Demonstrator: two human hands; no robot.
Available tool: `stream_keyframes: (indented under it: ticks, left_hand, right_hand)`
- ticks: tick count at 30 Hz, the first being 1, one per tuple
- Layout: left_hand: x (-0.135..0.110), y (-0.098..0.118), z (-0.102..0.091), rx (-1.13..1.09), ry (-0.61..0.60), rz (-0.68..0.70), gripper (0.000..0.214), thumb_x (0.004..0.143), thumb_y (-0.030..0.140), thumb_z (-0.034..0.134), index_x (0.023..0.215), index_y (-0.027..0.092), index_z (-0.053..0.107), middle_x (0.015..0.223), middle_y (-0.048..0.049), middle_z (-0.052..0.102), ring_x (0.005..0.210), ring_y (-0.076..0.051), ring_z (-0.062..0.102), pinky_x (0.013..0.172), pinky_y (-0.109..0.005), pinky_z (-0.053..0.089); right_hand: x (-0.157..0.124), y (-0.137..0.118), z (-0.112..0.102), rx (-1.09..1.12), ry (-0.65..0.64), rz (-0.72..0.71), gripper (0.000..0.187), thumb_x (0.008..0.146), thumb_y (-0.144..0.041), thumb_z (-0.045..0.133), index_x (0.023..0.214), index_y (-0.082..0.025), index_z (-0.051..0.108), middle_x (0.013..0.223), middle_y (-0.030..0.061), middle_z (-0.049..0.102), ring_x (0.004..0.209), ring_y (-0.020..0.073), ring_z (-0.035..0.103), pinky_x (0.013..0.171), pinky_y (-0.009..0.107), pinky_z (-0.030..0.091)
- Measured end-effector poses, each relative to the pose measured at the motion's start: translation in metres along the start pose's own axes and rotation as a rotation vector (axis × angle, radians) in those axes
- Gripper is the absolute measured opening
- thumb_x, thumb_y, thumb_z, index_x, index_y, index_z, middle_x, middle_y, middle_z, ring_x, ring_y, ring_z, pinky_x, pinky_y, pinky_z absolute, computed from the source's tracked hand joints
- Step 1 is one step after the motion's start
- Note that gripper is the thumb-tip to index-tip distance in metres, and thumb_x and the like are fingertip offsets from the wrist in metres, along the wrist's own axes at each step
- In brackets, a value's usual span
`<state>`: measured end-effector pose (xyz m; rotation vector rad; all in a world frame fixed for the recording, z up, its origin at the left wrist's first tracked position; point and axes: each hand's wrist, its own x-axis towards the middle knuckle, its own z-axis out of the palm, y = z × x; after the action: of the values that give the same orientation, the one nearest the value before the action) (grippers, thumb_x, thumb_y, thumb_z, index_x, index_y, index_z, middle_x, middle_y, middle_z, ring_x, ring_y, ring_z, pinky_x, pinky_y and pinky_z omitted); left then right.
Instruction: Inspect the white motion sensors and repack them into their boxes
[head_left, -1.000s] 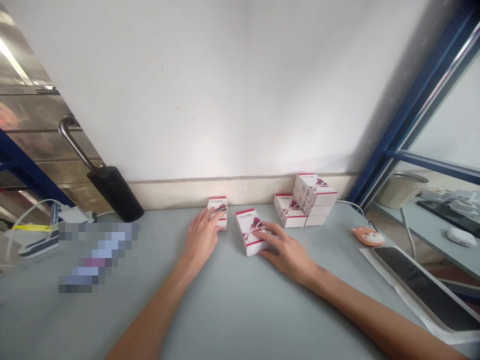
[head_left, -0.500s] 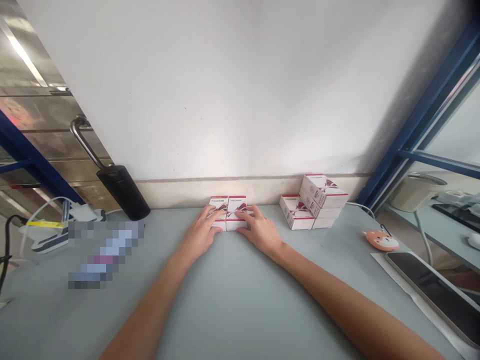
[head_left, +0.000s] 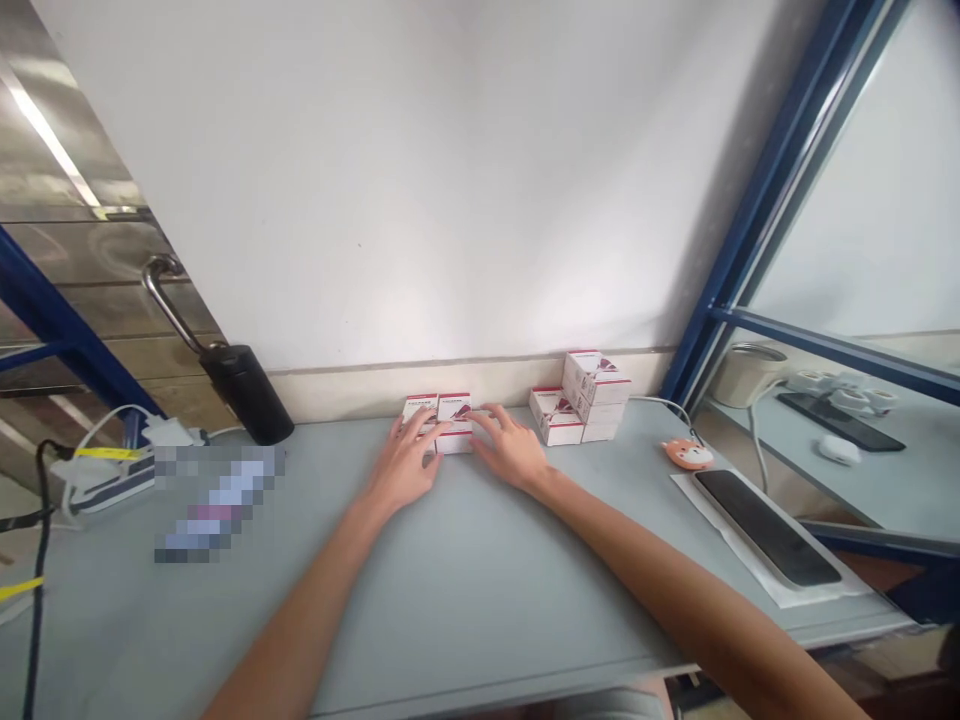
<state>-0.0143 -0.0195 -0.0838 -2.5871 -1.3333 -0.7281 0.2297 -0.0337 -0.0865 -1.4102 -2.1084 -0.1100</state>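
Two small white boxes with red trim lie side by side against the wall base on the grey table (head_left: 465, 580). The left box (head_left: 417, 410) sits under the fingertips of my left hand (head_left: 405, 465). My right hand (head_left: 510, 452) rests its spread fingers on the right box (head_left: 455, 412). Both hands lie flat with fingers stretched out, and neither grips a box. The boxes touch each other.
A stack of three more white and red boxes (head_left: 581, 398) stands to the right by the wall. A small orange figure (head_left: 687, 454) and a dark phone (head_left: 765, 512) on white paper lie at far right. A black cylinder (head_left: 246, 392) and cables sit at left.
My right hand slid its box left and back until it sat beside the left box against the wall. The camera view has since pulled back and shifted right.
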Motion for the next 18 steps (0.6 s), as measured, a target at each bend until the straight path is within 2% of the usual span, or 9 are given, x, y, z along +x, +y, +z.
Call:
stream_keyframes:
  ticks: [3,5,6,8,10,13,15,18]
  left_hand:
    - [0.001,0.020,0.005,-0.026,-0.006,0.100,0.042,0.103,0.023,0.049,0.142,0.032,0.064,0.160,-0.0060,0.053,0.153,-0.030,0.048,0.133,-0.060,0.030]
    - [0.002,0.031,0.010,-0.040,0.001,0.144,0.043,0.105,0.021,0.045,0.142,0.032,0.063,0.161,-0.0050,0.053,0.154,-0.028,0.046,0.133,-0.058,0.029]
    - [0.002,0.035,0.012,-0.047,0.006,0.157,0.043,0.106,0.020,0.043,0.143,0.032,0.063,0.161,-0.0052,0.053,0.154,-0.027,0.047,0.134,-0.058,0.029]
    - [0.001,0.042,0.016,-0.055,0.017,0.173,0.044,0.106,0.018,0.042,0.142,0.031,0.063,0.161,-0.0059,0.053,0.153,-0.025,0.048,0.134,-0.057,0.029]
    - [0.000,0.045,0.019,-0.069,0.031,0.177,0.043,0.106,0.017,0.041,0.141,0.030,0.063,0.159,-0.0063,0.054,0.150,-0.024,0.052,0.134,-0.056,0.030]
    - [-0.001,0.047,0.019,-0.143,0.077,0.145,0.041,0.106,0.017,0.042,0.136,0.030,0.066,0.154,-0.0071,0.058,0.145,-0.024,0.057,0.128,-0.053,0.041]
    - [-0.001,0.050,0.017,-0.226,0.104,0.095,0.037,0.106,0.019,0.043,0.129,0.030,0.070,0.150,-0.0077,0.061,0.140,-0.025,0.060,0.120,-0.049,0.051]
    - [-0.002,0.058,0.013,-0.398,0.107,-0.018,0.031,0.106,0.024,0.045,0.119,0.031,0.073,0.142,-0.0078,0.065,0.131,-0.025,0.066,0.111,-0.045,0.057]
  right_hand:
    - [-0.015,0.033,-0.032,-0.040,0.168,0.047,0.038,0.108,-0.029,0.048,0.142,-0.032,0.064,0.148,0.0085,0.061,0.133,0.0254,0.061,0.113,0.042,0.051]
    - [-0.024,0.060,-0.055,-0.072,0.304,0.132,0.039,0.108,-0.026,0.043,0.140,-0.027,0.065,0.148,0.0144,0.057,0.139,0.0303,0.055,0.119,0.052,0.043]
    - [-0.028,0.073,-0.066,-0.094,0.409,0.193,0.038,0.108,-0.028,0.045,0.139,-0.025,0.065,0.150,0.0166,0.054,0.144,0.0331,0.050,0.121,0.057,0.039]
    - [-0.032,0.094,-0.082,-0.116,0.614,0.335,0.042,0.104,-0.040,0.056,0.142,-0.024,0.063,0.153,0.0185,0.049,0.147,0.0360,0.046,0.122,0.059,0.038]
    - [-0.033,0.109,-0.091,-0.069,0.636,0.456,0.061,0.096,-0.055,0.065,0.148,-0.024,0.057,0.152,0.0196,0.048,0.147,0.0381,0.047,0.118,0.058,0.043]
    - [-0.032,0.120,-0.090,0.023,0.503,0.584,0.079,0.089,-0.065,0.068,0.154,-0.024,0.051,0.150,0.0206,0.052,0.142,0.0403,0.051,0.112,0.056,0.049]
    - [-0.032,0.121,-0.086,0.043,0.479,0.631,0.077,0.090,-0.065,0.066,0.153,-0.023,0.054,0.144,0.0202,0.058,0.134,0.0394,0.058,0.109,0.055,0.049]
    - [-0.031,0.115,-0.086,0.022,0.577,0.585,0.066,0.090,-0.061,0.068,0.143,-0.023,0.064,0.131,0.0164,0.069,0.125,0.0371,0.063,0.113,0.056,0.044]
